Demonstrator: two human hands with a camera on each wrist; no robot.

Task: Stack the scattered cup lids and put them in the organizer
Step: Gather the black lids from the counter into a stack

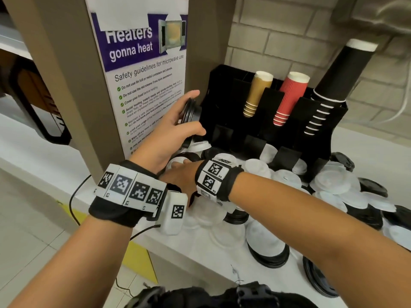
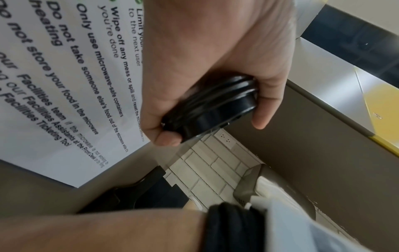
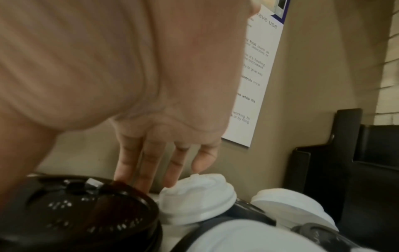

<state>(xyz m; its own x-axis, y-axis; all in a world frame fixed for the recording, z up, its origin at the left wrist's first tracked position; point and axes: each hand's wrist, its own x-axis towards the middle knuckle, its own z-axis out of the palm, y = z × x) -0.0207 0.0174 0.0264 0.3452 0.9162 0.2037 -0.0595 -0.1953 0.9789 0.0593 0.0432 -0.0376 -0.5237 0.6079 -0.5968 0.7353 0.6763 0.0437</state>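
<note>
My left hand (image 1: 175,121) grips a small stack of black lids (image 1: 190,113) on edge, raised beside the left end of the black organizer (image 1: 220,83). The left wrist view shows thumb and fingers (image 2: 265,109) curled round the stack of black lids (image 2: 211,107). My right hand (image 1: 181,172) reaches under the left forearm, low over the counter. Its fingers (image 3: 149,162) are straight, their tips down behind a black lid (image 3: 86,209) and beside a white lid (image 3: 198,194). Nothing is held in it.
The organizer's upper slots hold gold cups (image 1: 258,94), red cups (image 1: 289,98) and black cups (image 1: 329,94). Several white lids (image 1: 333,181) and black lids (image 1: 371,187) lie scattered over the white counter (image 1: 200,258). A pillar with a microwave poster (image 1: 146,81) stands close on the left.
</note>
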